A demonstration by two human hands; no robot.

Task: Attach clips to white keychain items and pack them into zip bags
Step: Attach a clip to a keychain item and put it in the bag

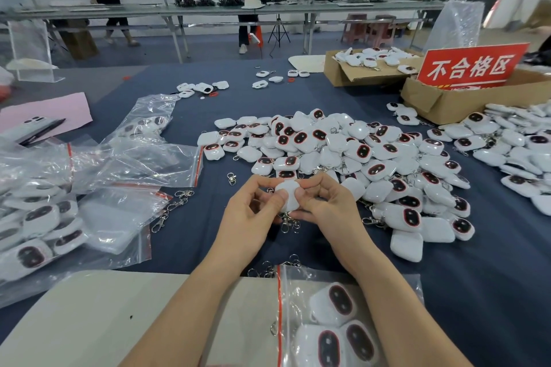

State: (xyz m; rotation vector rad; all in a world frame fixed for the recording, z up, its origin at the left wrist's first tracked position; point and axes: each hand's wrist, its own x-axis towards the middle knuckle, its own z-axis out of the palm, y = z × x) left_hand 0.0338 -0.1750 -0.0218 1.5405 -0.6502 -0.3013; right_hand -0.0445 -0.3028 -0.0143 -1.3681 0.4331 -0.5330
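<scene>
A white keychain item [287, 192] is held above the blue table between both hands. My left hand [253, 211] pinches its left side and my right hand [323, 205] pinches its right side. A metal clip [287, 225] hangs below the item. A big pile of white keychain items [351, 158] with dark oval faces lies just beyond my hands. Loose metal clips [174, 207] lie to the left. A zip bag [331, 322] holding three items lies at the near edge, under my right forearm.
Filled and empty zip bags [89, 188] cover the left side. Cardboard boxes [447, 101] with a red sign [471, 67] stand at the back right, with more items [521, 146] heaped at the right edge. A phone [32, 126] lies at the left. Two people are at a far bench.
</scene>
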